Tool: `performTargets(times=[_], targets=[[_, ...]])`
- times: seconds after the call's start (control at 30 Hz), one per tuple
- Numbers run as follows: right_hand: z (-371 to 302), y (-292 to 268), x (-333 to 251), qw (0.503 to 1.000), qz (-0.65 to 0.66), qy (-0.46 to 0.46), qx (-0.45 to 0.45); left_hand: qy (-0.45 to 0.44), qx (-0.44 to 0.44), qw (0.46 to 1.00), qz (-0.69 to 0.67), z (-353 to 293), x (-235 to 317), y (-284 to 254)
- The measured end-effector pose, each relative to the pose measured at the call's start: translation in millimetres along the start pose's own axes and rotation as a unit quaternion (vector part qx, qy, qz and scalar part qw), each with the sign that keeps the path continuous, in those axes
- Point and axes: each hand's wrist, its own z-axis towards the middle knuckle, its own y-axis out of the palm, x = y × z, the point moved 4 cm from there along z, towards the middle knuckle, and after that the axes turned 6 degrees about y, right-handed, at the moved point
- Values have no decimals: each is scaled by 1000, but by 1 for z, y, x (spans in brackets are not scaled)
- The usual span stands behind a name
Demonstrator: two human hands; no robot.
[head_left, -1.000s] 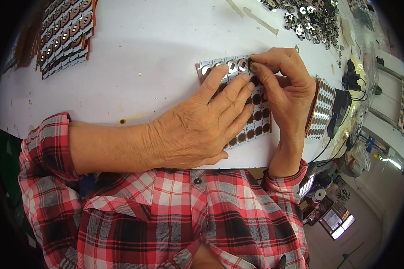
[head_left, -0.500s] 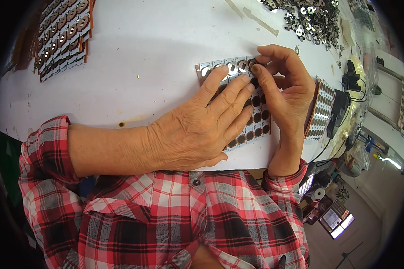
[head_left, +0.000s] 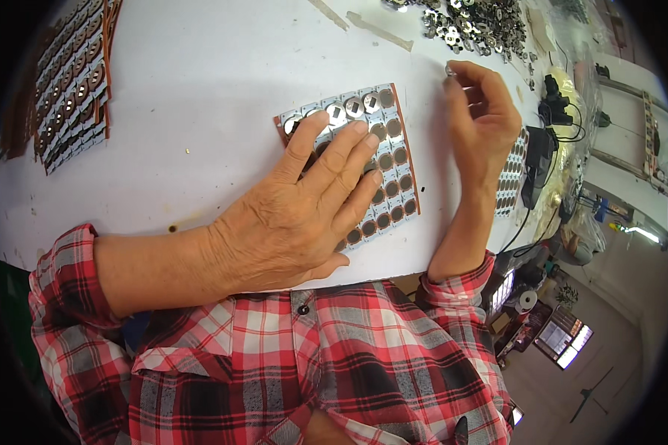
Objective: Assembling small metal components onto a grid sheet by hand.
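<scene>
A panel of small circuit boards (head_left: pixel 402 169) lies tilted on the table, with rows of dark round pads. Silver slotted metal pieces (head_left: pixel 354 107) sit along its far row, while the pad at that row's right end is bare. My left hand (head_left: pixel 289 200) lies flat across the panel's left part, fingers stretched and spread, hiding many pads. Off to the panel's right, my right hand (head_left: pixel 482 104) is raised, thumb and forefinger pinched on a small shiny metal piece (head_left: pixel 450 72) that is mostly hidden.
Loose metal pieces (head_left: pixel 482 26) lie heaped at the far right. A stack of filled panels (head_left: pixel 74 81) stands at the far left. Another panel (head_left: pixel 511 178) lies partly behind my right wrist, beside a black power adapter (head_left: pixel 539 167) and cables. Tape strips (head_left: pixel 378 31) mark the white table.
My right hand has left the panel's far right part and moved right and away. A silver piece now shows where its fingertips were. My left hand stays on the panel; the whole view has shifted.
</scene>
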Motion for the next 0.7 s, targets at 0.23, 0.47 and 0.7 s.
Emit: performTargets(times=[0.23, 0.47, 0.7], targets=[[13, -1, 19, 999, -12, -17, -49, -1, 1, 1000, -11, -1, -2, 1], [-6, 4, -8, 936, 271, 147, -171, 3, 16, 999, -39, 0, -3, 2], [-17, 22, -19, 939, 241, 137, -205, -12, 20, 999, -44, -2, -3, 3]])
